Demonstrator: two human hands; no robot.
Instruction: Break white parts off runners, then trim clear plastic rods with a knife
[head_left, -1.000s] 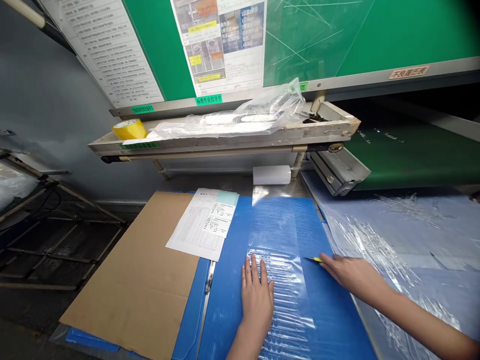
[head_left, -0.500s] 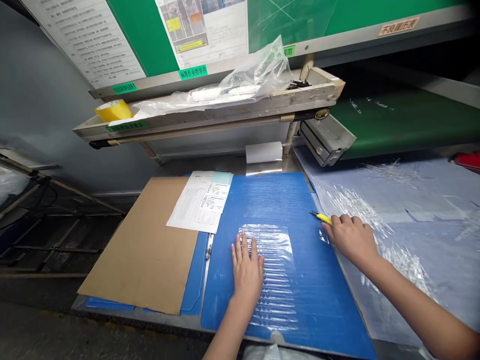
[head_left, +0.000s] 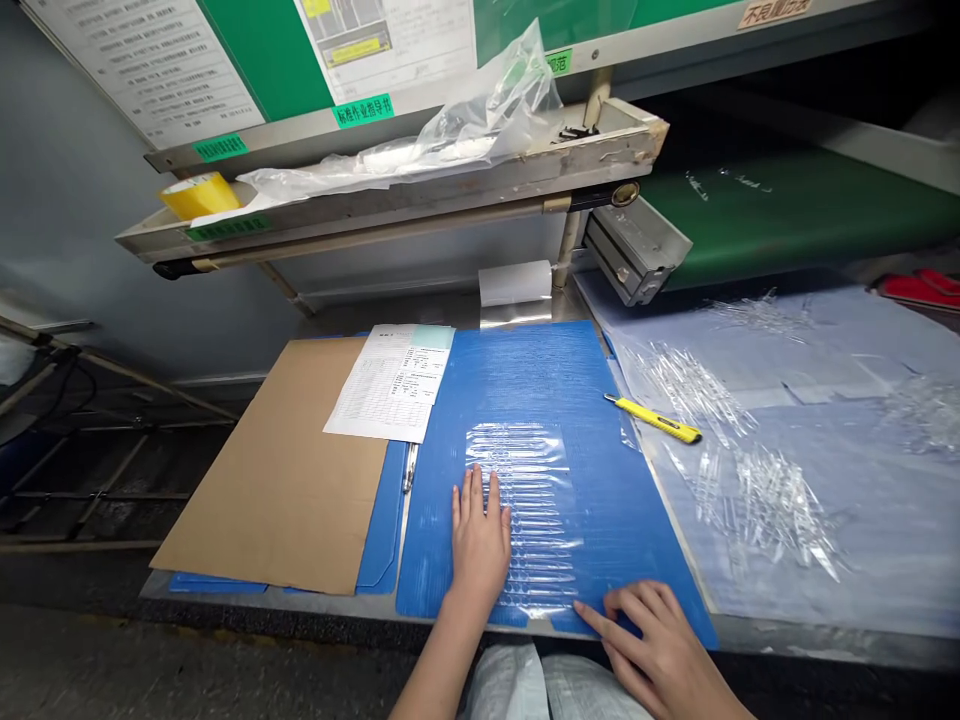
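Observation:
A clear plastic sheet [head_left: 536, 510] with rows of thin transparent pieces lies on a blue board [head_left: 517, 375]. My left hand [head_left: 480, 545] rests flat on the sheet's left side, fingers spread. At the sheet's lower right corner is my right hand [head_left: 649, 640], its index finger stretched out to the corner and its other fingers loosely bent. No object shows in it. A yellow utility knife [head_left: 656, 418] lies across the board's right edge, blade end towards the left and apart from both hands.
Loose clear slivers [head_left: 784, 505] lie in heaps on the pale sheeting [head_left: 885, 500] at right. Left of the board are brown cardboard [head_left: 277, 480] and printed papers [head_left: 386, 385]. Above hangs a shelf tray [head_left: 450, 190] with yellow tape [head_left: 200, 197]. A green conveyor belt [head_left: 810, 215] is at back right.
My right hand has let go of the utility knife, which now lies at the board's right edge. That hand has moved down to the sheet's lower right corner. My left hand stays on the sheet.

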